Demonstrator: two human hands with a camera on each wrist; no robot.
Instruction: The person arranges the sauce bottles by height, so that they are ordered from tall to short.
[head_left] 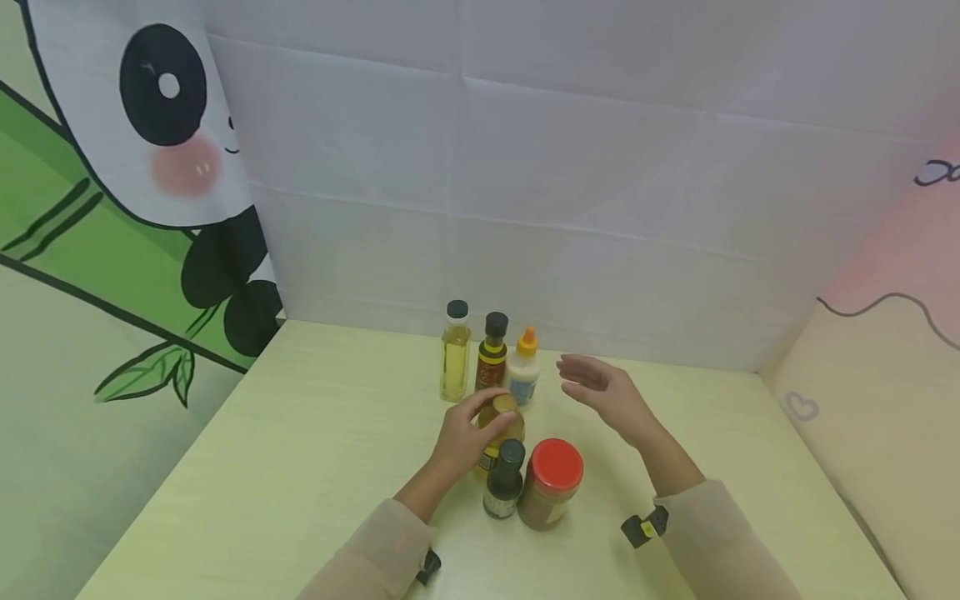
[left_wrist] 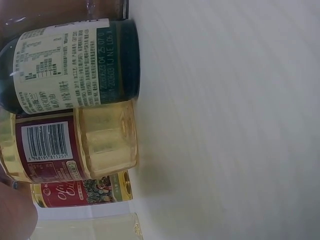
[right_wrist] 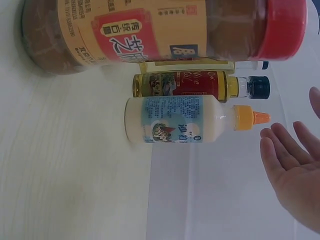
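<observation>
Red-lidded jar (head_left: 553,485) foremost; left fingers (head_left: 482,396) gripping gold-capped bottle (head_left: 505,404); right fingers (head_left: 588,364) extended near squeeze bottle (head_left: 522,377).

Six containers (head_left: 492,371) stand on one surface (head_left: 300,467): one red-lidded jar (head_left: 551,487), one orange-tipped squeeze bottle (head_left: 522,379), one gold-capped bottle (left_wrist: 70,145) and three dark-capped bottles (head_left: 503,487). There are two hands, one left hand (head_left: 459,435) and one right hand (head_left: 611,400), two sleeves (head_left: 378,550), two black wrist devices (head_left: 645,527) and one drawn heart (head_left: 802,407).
</observation>
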